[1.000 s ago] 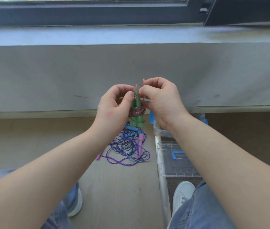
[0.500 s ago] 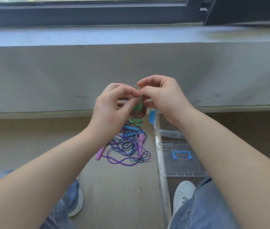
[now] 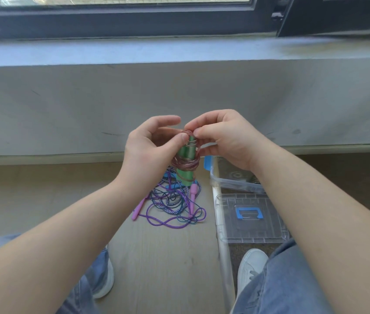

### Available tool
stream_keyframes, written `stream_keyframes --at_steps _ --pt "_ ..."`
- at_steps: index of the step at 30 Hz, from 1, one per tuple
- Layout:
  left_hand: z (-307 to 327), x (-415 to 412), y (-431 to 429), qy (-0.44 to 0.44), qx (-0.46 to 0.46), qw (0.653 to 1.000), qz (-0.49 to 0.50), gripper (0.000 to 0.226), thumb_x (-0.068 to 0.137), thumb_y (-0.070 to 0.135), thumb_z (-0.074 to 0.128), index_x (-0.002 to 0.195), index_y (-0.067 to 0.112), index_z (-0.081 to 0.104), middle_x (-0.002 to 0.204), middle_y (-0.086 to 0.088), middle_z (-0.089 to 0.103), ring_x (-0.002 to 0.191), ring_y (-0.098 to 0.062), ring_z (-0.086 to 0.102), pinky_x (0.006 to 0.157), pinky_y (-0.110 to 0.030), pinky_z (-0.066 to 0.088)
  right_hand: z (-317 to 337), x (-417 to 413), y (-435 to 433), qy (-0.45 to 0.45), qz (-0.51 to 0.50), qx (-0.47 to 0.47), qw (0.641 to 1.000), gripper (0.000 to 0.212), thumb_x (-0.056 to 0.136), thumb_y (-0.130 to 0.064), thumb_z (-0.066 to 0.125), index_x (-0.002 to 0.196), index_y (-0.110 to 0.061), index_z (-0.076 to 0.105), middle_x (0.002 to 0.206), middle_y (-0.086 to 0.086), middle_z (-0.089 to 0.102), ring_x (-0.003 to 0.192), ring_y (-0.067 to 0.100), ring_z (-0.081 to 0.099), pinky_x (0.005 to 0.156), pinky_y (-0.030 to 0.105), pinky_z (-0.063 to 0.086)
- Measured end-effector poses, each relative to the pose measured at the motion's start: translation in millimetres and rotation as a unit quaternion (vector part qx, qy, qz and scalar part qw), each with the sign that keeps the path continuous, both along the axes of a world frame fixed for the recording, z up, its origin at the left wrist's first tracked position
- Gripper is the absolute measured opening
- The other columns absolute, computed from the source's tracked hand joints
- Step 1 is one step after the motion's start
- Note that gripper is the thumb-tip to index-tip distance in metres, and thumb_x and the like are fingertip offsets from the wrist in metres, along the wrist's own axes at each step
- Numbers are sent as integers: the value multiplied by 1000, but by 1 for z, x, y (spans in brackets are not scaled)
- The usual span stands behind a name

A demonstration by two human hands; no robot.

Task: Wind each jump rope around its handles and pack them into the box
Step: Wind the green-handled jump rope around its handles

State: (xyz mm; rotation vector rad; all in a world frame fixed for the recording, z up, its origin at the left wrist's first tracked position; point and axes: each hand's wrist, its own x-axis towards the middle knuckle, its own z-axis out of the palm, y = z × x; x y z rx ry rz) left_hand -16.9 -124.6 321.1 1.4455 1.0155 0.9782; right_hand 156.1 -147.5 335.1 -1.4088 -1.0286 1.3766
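Note:
Two green handles (image 3: 187, 164) stand upright side by side, held up in front of me with a pinkish clear cord (image 3: 186, 163) wound around their middle. My left hand (image 3: 150, 150) grips the handles from the left, thumb near their tops. My right hand (image 3: 224, 139) pinches the cord's end loop at the handle tops. Below on the floor lies a tangle of purple and blue-white ropes (image 3: 172, 202) with pink handles (image 3: 193, 193). The clear plastic box (image 3: 229, 181) with a blue latch sits to the right, partly hidden by my right forearm.
The box's clear lid (image 3: 251, 219) with a blue handle lies flat in front of the box. A grey wall and window sill (image 3: 179, 51) rise behind. My jeans-clad knees and white shoes (image 3: 250, 266) frame the wooden floor.
The bundle has tipped more upright and my left hand's fingers have spread open above it. My right hand keeps pinching the cord at the handle tops, working the end in.

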Motion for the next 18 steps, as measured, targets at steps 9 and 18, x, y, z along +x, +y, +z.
stream_keyframes --at_steps 9,18 --pt "-4 -1 2 32 2 999 -8 8 87 15 75 94 17 77 87 1 78 83 -14 75 77 -32 60 -1 -1 1 6 3 -12 1000 28 91 13 51 83 -6 70 73 9 68 67 21 66 64 33 58" --pt "-4 1 -3 104 108 988 25 6 88 17 73 89 23 74 81 13 75 76 1 70 64 -10 50 -5 -13 -3 -38 -77 -1 996 26 89 11 51 82 -8 68 78 11 67 70 23 65 71 46 62"
